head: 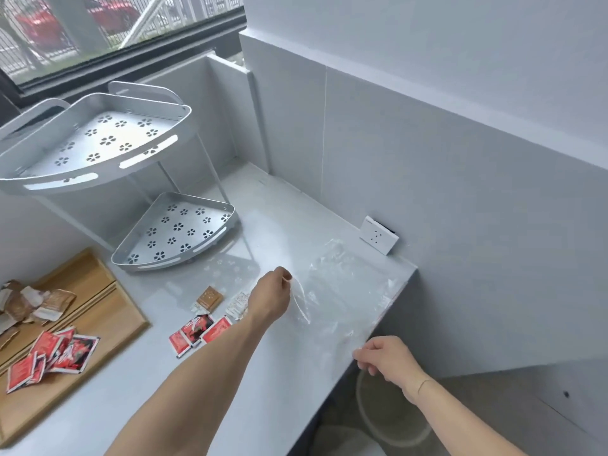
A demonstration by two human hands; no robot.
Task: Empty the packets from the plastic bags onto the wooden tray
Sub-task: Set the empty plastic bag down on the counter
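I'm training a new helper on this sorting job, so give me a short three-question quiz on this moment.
1. True or false: every packet already lies on the wooden tray.
2. What do the left hand and right hand both grip? A) the clear plastic bag B) the metal corner rack C) a red packet
3. Which packet colours lie on the counter, off the tray?

Key
1. False: several packets lie on the counter beside the left hand.
2. A; each hand pinches an edge of the bag.
3. Red, brown and white.
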